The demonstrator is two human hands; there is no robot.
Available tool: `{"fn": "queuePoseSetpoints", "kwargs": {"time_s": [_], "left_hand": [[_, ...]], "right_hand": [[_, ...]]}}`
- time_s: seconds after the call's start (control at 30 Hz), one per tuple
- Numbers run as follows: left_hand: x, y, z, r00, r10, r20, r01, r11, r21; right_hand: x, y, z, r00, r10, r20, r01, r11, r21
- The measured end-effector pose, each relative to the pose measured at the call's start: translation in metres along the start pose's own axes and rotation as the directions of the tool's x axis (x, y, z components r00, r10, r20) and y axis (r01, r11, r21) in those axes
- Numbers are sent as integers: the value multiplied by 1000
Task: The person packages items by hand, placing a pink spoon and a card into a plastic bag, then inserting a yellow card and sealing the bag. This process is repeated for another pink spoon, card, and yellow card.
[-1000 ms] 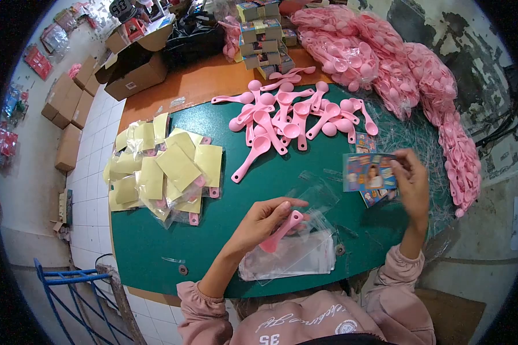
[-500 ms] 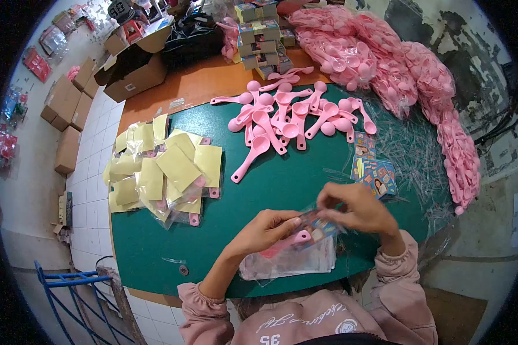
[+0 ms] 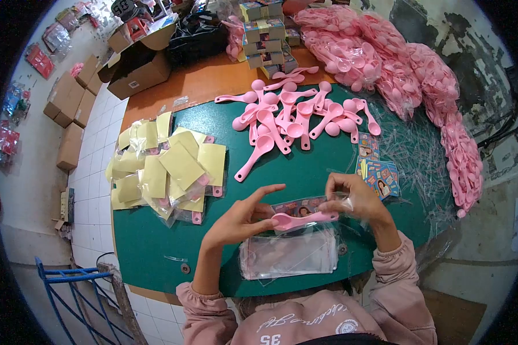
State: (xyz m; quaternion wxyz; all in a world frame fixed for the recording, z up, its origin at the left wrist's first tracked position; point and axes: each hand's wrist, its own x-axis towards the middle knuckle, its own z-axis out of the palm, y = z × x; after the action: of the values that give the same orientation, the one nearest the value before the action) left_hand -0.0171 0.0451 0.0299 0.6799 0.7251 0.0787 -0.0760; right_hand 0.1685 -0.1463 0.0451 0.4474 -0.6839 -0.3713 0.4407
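Over the near part of the green mat (image 3: pixel 213 259), we list one pink measuring spoon (image 3: pixel 305 220), lying lengthwise across a printed card (image 3: pixel 293 207), with clear film (image 3: pixel 347 203) about them; whether the spoon sits inside the film or in front of it we cannot tell.

Left hand (image 3: pixel 240 217): thumb and lower fingers grasping the bowl end, index finger extended free. Right hand (image 3: pixel 357 198): fingertips pinched on the film near the handle end; whether they also take in card or handle we cannot tell. The two-ended hold, we judge, levels spoon and card together.

Beneath the hands: one stack of clear plastic bags (image 3: pixel 288 256), placed, we suppose, for short reach. Beyond the right hand: loose printed cards (image 3: pixel 381 177), overlapping, convenient to that side. Far middle: one heap of loose pink spoons (image 3: pixel 293 118), handles crossing at many angles, so that lifting one may drag its neighbours. Left: one pile of yellow-backed packets (image 3: pixel 178 164), pink handle ends protruding, apart from the loose stock, presumably against mixing.

Right: tangled clear plastic strips (image 3: pixel 411 149), close upon the loose cards and the likeliest hindrance there. Along the far right: bulging bags of pink spoons (image 3: pixel 397 75), walling off that side. Far edge: banded card bundles (image 3: pixel 263 43), stacked; one black plastic bag (image 3: pixel 198 34); one open cardboard box (image 3: pixel 138 77).
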Motion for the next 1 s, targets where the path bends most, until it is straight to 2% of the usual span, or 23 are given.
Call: {"fn": "queuePoseSetpoints", "kwargs": {"time_s": [0.03, 0.17, 0.23, 0.27, 0.3, 0.33, 0.37, 0.4, 0.47, 0.5, 0.53, 0.6, 0.73, 0.83, 0.9, 1.0], "left_hand": [[-1, 0, -4, 999, -37, 24, 38, 998, -51], [0, 4, 3, 997, -68, -40, 62, 989, -137], [4, -8, 12, 957, 85, -276, -88, 996, 3], [5, -10, 18, 958, 87, -272, -89, 996, 4], [7, -10, 26, 920, 82, -383, -97, 995, -18], [7, -10, 31, 868, 72, -491, -105, 994, -40], [6, -8, 33, 948, -36, -317, -49, 965, -256], [6, -7, 37, 947, -34, -319, -51, 966, -254], [5, -7, 48, 984, -117, -136, 3, 770, -638], [6, -13, 45, 988, -135, -79, 55, 772, -633], [5, -15, 45, 987, -138, -84, 53, 770, -636], [4, -17, 45, 989, -125, -78, 56, 808, -586], [4, -20, 42, 987, -140, -79, 77, 842, -534], [1, -25, 40, 993, -99, -60, 60, 884, -463], [0, -27, 40, 997, 13, -76, -39, 932, -361], [-1, -21, 44, 993, -15, -113, -29, 923, -383]], "right_hand": [[1, 0, 4, 997, -78, -26, 80, 995, 63], [0, 2, -2, 998, -34, 61, 34, 999, 5], [1, 6, -1, 996, -35, -86, 36, 999, 11], [1, 3, 3, 995, -35, -90, 36, 999, 11], [2, -3, 10, 949, -138, -282, 101, 985, -143], [2, -10, 17, 859, -260, -441, 130, 944, -303], [2, -19, 23, 867, -285, -409, 153, 933, -326], [3, -19, 26, 867, -287, -408, 156, 932, -326], [2, -15, 31, 868, -497, -14, 430, 763, -482], [1, -11, 34, 888, -454, 74, 434, 774, -461], [-1, -10, 36, 888, -453, 80, 436, 774, -459], [-3, -11, 40, 912, -401, 89, 377, 729, -572], [2, -2, 58, 904, -421, 73, 382, 722, -576], [7, -3, 68, 894, -444, 62, 404, 738, -540], [7, -5, 70, 889, -452, 76, 424, 750, -508], [5, -7, 71, 882, -461, 96, 443, 744, -500]]}}
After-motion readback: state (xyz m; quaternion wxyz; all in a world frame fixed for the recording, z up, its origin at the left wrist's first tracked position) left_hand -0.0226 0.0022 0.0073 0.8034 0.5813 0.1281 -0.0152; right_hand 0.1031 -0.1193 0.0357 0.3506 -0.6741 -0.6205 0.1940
